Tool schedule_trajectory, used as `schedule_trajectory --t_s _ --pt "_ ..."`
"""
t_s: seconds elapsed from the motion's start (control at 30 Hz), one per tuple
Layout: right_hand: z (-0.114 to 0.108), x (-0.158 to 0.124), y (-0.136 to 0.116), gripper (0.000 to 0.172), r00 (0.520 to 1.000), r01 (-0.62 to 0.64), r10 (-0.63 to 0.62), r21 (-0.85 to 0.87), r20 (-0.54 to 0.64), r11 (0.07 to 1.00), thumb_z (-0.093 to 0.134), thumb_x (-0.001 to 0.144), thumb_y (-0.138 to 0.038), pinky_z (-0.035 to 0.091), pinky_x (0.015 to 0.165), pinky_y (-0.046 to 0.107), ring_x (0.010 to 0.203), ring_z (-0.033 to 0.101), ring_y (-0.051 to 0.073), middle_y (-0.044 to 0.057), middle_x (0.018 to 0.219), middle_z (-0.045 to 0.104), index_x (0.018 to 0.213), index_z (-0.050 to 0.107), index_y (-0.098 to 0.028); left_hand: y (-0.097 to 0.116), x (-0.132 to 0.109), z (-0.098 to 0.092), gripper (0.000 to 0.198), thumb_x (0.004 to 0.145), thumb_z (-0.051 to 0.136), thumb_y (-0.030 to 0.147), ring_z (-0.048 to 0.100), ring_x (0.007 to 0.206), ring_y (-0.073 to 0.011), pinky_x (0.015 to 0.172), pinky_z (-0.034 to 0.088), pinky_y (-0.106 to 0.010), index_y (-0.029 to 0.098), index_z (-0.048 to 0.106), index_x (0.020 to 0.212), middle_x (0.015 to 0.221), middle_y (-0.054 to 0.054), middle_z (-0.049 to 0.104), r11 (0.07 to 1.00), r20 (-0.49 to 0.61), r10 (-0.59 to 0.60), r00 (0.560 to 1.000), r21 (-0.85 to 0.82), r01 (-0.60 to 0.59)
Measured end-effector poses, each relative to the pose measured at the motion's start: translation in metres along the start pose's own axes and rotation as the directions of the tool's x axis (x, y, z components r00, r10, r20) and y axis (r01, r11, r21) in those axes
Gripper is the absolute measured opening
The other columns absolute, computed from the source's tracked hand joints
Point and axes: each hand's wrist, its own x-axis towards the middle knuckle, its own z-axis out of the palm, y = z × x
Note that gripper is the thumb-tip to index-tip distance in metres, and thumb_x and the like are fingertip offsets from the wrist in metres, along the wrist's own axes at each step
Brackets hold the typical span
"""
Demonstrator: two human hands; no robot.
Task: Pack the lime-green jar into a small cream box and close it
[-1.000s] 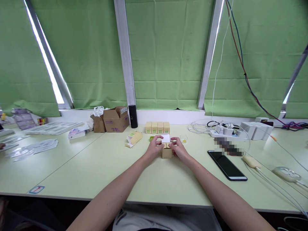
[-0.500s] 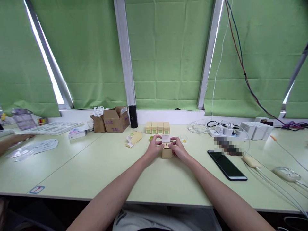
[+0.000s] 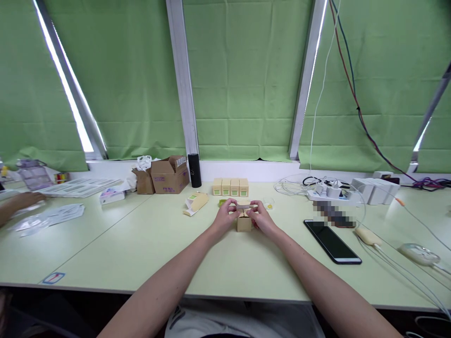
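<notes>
– In the head view, where is the small carton (image 3: 244, 224)?
– On the tabletop (image 3: 225, 277), between the fingers of the left hand (image 3: 224, 217) and those of the right hand (image 3: 262, 217).
– How does it look?
– Plain kraft brown, boxy, upright. Its top flaps nearly meet at a dark slit between the thumbs; the paler lid (image 3: 243, 205) tilts up behind them.
– And the fingers?
– Both hands' are clamped on the carton from either side, thumbs at the flaps, forefingers curled beside the lid.
– What's hard to see?
– The carton's sides, covered by the hands. Just beyond the left fingers, a green item (image 3: 221, 203) is partly hidden. Past the right ones, a clear container (image 3: 266, 202) holds something yellow (image 3: 269, 206), too small to name. Well left of all the fingers, a co-worker's arm (image 3: 14, 206) is cut off.
</notes>
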Motion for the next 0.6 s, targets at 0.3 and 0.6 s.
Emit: schedule_trajectory --t_s 0.3,0.6 --pt "-0.001 0.000 -0.001 0.048 0.997 0.048 -0.051 -0.054 -0.065 0.997 0.071 0.066 -0.041 0.035 0.054 0.024 0.062 0.049 0.013 -0.003 0.085 0.056 0.108 0.054 -0.025 0.000 0.003 0.000 0.027 0.072 0.078 0.027 0.068 0.085 -0.0198 0.076 0.046 -0.028 0.020 0.056 0.086 0.083 -0.003 0.071 0.997 -0.014 0.053 0.999 0.060 -0.052" --pt "-0.007 -0.013 -0.019 0.020 0.912 0.385 -0.398 -0.127 -0.102 0.914 0.060 0.080 -0.036 0.039 0.063 0.031 0.063 0.045 0.015 0.001 0.085 0.055 0.095 0.065 -0.024 -0.005 0.006 -0.002 0.027 0.069 0.079 0.026 0.066 0.084 -0.0187 0.078 0.047 -0.028 0.019 0.058 0.084 0.082 -0.002 0.068 0.997 -0.030 0.054 0.998 0.049 -0.052"
